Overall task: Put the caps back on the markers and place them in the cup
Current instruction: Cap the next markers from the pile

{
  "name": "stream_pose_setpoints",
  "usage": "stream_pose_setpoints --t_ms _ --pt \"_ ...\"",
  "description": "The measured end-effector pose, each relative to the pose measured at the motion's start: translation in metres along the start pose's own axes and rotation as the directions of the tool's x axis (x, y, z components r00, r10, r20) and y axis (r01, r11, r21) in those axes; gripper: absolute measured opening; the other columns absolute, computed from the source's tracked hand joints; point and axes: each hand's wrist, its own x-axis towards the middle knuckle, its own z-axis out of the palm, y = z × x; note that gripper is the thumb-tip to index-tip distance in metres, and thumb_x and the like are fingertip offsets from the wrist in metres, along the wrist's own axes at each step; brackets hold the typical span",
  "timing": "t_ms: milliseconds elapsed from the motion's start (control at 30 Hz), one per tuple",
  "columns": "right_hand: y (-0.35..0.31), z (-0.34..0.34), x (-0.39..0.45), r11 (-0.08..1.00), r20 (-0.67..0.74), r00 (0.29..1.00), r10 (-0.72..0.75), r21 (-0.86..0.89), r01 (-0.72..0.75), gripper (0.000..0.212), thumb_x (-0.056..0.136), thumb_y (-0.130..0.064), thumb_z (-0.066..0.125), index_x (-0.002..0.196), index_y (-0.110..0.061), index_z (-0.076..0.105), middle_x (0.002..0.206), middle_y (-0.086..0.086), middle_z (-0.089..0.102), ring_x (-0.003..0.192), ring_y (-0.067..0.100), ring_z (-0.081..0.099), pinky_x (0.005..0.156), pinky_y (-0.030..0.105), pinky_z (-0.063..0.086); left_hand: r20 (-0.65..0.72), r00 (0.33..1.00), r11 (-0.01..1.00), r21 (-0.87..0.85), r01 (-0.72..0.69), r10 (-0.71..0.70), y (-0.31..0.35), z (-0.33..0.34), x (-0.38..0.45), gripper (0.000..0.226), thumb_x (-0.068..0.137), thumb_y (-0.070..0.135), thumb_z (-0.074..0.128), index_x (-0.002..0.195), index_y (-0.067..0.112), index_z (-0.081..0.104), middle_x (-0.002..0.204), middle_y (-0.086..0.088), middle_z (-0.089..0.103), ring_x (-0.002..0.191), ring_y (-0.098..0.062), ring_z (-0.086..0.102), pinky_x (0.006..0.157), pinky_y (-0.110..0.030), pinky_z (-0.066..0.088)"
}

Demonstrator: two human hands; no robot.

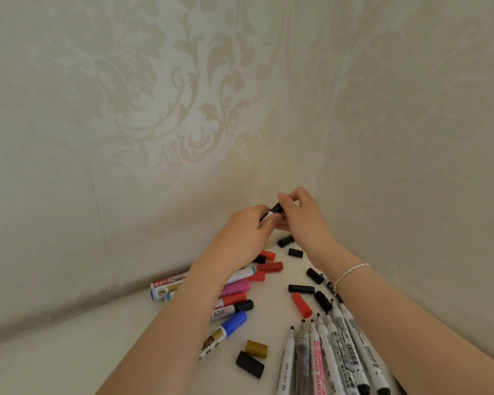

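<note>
My left hand [247, 226] grips the white barrel of a marker near the far corner, most of the barrel hidden in the fist. My right hand [300, 212] pinches the black cap [276, 208] at that marker's end. Below my left forearm lie several capped markers, among them a blue-capped one [234, 323], a black-capped one [244, 305] and a pink one [236, 287]. Several uncapped whiteboard markers [325, 354] lie side by side at the lower right. No cup is in view.
Loose caps are scattered on the white table [69, 352]: black caps [301, 288] [250, 364], red caps [302, 305] [273, 266] and an ochre cap [256, 348]. Patterned walls meet in a corner just behind my hands.
</note>
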Motion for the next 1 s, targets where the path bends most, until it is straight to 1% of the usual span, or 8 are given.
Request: stream_pose_setpoints --t_ms 67,233,400,600,733,800,900,1000 --pt "0.001 -0.004 -0.002 0.999 -0.002 0.999 0.034 0.030 -0.034 0.019 0.098 -0.026 0.049 0.085 -0.012 0.048 0.092 0.014 0.069 0.089 0.029 0.069 0.081 0.036 0.057 0.008 1.000 0.996 0.093 -0.016 0.015 0.000 -0.002 0.000 0.029 0.101 0.038 0.042 0.097 0.019 0.063 0.063 0.003 0.052 0.050 -0.012 0.042 0.048 -0.023 0.032" --pt "0.008 -0.007 -0.009 0.980 0.019 0.989 0.149 0.129 -0.150 0.024 0.094 -0.029 0.059 0.086 -0.008 0.050 0.085 0.013 0.073 0.077 0.026 0.072 0.075 0.038 0.060 0.077 0.997 0.968 0.248 -0.032 0.014 0.000 -0.007 -0.003 0.026 0.100 0.037 0.044 0.097 0.018 0.062 0.068 0.000 0.056 0.050 -0.010 0.043 0.049 -0.023 0.032" --pt "0.014 -0.015 -0.011 0.965 0.020 0.982 0.190 0.182 -0.190 0.022 0.094 -0.028 0.060 0.090 -0.008 0.050 0.076 0.012 0.074 0.069 0.023 0.073 0.075 0.040 0.060 0.156 0.988 0.977 0.213 -0.018 -0.015 -0.005 -0.008 -0.003 0.026 0.099 0.041 0.045 0.097 0.021 0.062 0.068 0.000 0.057 0.051 -0.011 0.044 0.052 -0.027 0.035" --pt "0.019 -0.016 -0.014 0.964 0.095 0.976 0.197 0.163 -0.210 0.022 0.094 -0.028 0.058 0.090 -0.008 0.052 0.084 0.012 0.074 0.076 0.022 0.073 0.072 0.032 0.059 0.167 0.985 0.978 0.208 0.002 -0.037 -0.007 -0.004 -0.001 0.028 0.100 0.041 0.044 0.097 0.021 0.062 0.067 0.002 0.056 0.051 -0.010 0.045 0.051 -0.024 0.034" --pt "0.021 -0.017 -0.015 0.966 0.133 0.970 0.203 0.134 -0.221 0.023 0.094 -0.028 0.059 0.081 -0.012 0.048 0.094 0.013 0.073 0.086 0.025 0.072 0.076 0.032 0.058 0.176 0.984 0.978 0.207 -0.010 -0.027 -0.007 -0.007 -0.001 0.024 0.099 0.039 0.046 0.106 0.022 0.063 0.071 0.000 0.059 0.053 -0.010 0.046 0.052 -0.024 0.035" --pt "0.021 -0.021 -0.015 0.971 0.144 0.967 0.208 0.087 -0.222 0.023 0.093 -0.028 0.060 0.080 -0.012 0.051 0.096 0.015 0.072 0.083 0.025 0.070 0.078 0.033 0.058 0.200 0.980 0.981 0.195 -0.019 -0.021 -0.007 -0.009 -0.001 0.024 0.098 0.039 0.048 0.107 0.025 0.064 0.073 0.000 0.061 0.054 -0.009 0.047 0.054 -0.024 0.036" --pt "0.022 -0.025 -0.013 0.970 0.139 0.963 0.233 0.039 -0.240 0.026 0.093 -0.031 0.060 0.090 -0.006 0.061 0.096 0.016 0.071 0.073 0.019 0.065 0.070 0.029 0.056 0.224 0.974 0.982 0.187 -0.013 -0.029 -0.009 -0.013 -0.001 0.022 0.097 0.041 0.051 0.107 0.027 0.064 0.067 0.006 0.056 0.052 -0.005 0.046 0.052 -0.022 0.033" --pt "0.023 -0.026 -0.009 0.954 0.092 0.956 0.279 0.084 -0.287 0.027 0.098 -0.026 0.051 0.104 -0.004 0.065 0.084 0.012 0.067 0.069 0.020 0.061 0.064 0.027 0.054 0.212 0.976 0.980 0.198 0.001 -0.044 -0.012 -0.019 -0.001 0.022 0.096 0.040 0.051 0.108 0.027 0.064 0.067 0.005 0.057 0.052 -0.009 0.046 0.052 -0.024 0.035"
